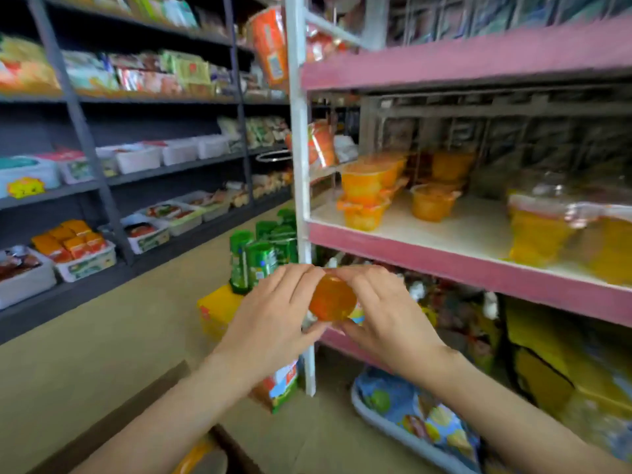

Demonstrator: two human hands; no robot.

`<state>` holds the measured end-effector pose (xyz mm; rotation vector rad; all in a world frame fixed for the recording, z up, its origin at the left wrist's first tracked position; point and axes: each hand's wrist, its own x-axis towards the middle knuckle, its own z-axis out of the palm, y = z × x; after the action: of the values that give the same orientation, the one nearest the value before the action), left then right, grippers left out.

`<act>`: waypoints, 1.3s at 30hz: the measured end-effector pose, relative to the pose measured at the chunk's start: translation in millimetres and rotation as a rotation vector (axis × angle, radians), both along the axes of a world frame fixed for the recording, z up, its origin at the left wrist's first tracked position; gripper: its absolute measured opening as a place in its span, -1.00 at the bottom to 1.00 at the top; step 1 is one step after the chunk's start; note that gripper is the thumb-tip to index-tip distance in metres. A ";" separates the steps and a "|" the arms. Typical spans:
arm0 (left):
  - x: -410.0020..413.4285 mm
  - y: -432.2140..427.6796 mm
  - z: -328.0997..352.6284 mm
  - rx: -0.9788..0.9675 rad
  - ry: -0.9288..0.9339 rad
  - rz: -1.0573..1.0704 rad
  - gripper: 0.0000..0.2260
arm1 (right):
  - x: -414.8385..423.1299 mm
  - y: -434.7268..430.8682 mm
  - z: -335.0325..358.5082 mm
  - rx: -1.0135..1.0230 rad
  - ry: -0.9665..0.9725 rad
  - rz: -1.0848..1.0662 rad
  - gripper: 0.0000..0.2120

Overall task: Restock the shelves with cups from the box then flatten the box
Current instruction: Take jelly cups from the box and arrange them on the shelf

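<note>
Glossy clear-plastic cup (332, 297) (orange inside)

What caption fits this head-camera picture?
The left hand and right hand hold an orange cup near the pink shelf.

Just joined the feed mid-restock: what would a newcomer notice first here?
First, the orange cup held between the left hand and right hand, centre frame. Then, up and to the right, more orange cups stacked on the pink shelf, with free board beside them.
</note>
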<state>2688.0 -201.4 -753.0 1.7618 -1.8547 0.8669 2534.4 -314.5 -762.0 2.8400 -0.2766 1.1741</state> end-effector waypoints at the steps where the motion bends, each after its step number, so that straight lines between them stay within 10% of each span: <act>1: -6.2 -11.7 7.3 -0.031 -0.018 -0.030 -0.50 | -9.5 -7.1 7.6 -0.019 -0.022 -0.027 -0.41; 19: -95.7 -190.5 69.3 -0.111 0.373 -0.090 -0.43 | -27.5 -145.9 75.5 -0.075 -0.261 -0.588 -0.44; 33: -79.0 -279.5 70.6 -0.072 0.176 0.022 -0.26 | 9.1 -215.2 83.1 -0.060 -0.196 -0.788 -0.62; 39: -77.6 -273.1 73.0 0.057 0.336 0.015 -0.48 | 6.5 -211.3 78.5 0.001 -0.152 -0.772 -0.55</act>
<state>2610.3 -474.5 -680.0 1.8277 -1.6613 0.4896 2540.9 -525.8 -683.5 2.2482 -1.2306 1.1674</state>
